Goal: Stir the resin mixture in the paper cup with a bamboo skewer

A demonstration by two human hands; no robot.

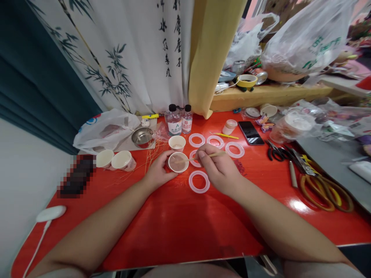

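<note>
My left hand (159, 170) is wrapped around a paper cup (178, 162) with cloudy, pinkish liquid inside. Between the thumb and fingers of my right hand (218, 166) is a thin wooden stick (216, 154), its far end dipping into that cup. Just behind stands a second paper cup (177, 143). Several translucent ring molds lie around my right hand, one ring mold (199, 181) nearest me and another ring mold (196, 140) farther back. Two clear bottles with black caps, bottle A (174, 125) and bottle B (187, 120), stand at the back.
Two paper cups (124, 160), a metal bowl (142, 136) and a plastic bag (106, 129) sit at left. Yellow tweezers (228, 136), a small jar (229, 126) and a phone (251, 133) lie behind the rings. Large scissors (319, 189) and a grey mat (333, 162) occupy the right.
</note>
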